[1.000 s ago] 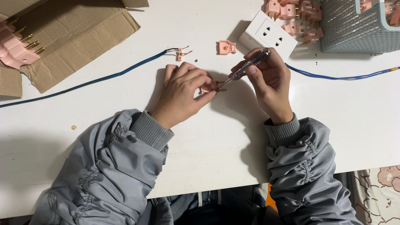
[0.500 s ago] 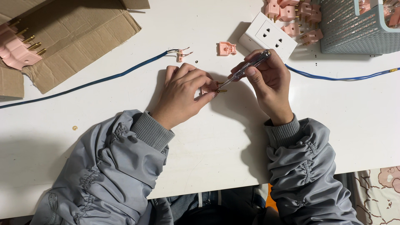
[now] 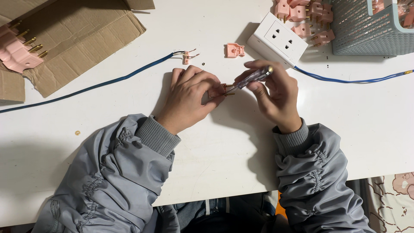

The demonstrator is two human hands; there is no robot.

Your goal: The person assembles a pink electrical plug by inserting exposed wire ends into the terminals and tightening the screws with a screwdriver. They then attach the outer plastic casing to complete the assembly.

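Note:
My left hand (image 3: 189, 97) pinches a small pink plug part (image 3: 216, 90) with brass prongs against the white table (image 3: 129, 142). My right hand (image 3: 274, 90) holds a small screwdriver (image 3: 252, 77) with a clear handle, its tip set into the plug part. Just beyond my left hand ends a blue cable (image 3: 108, 82) with bared wires at a pink piece (image 3: 186, 57). A loose pink plug cover (image 3: 234, 50) lies beyond the hands.
A white socket block (image 3: 280, 39) with a blue cord (image 3: 353, 80) sits at the back right, beside several pink plugs (image 3: 306, 17) and a grey-blue basket (image 3: 366, 30). Flattened cardboard (image 3: 82, 39) with pink plugs (image 3: 15, 49) lies at the back left.
Both hands stay in place; the screwdriver has shifted only slightly at the plug part.

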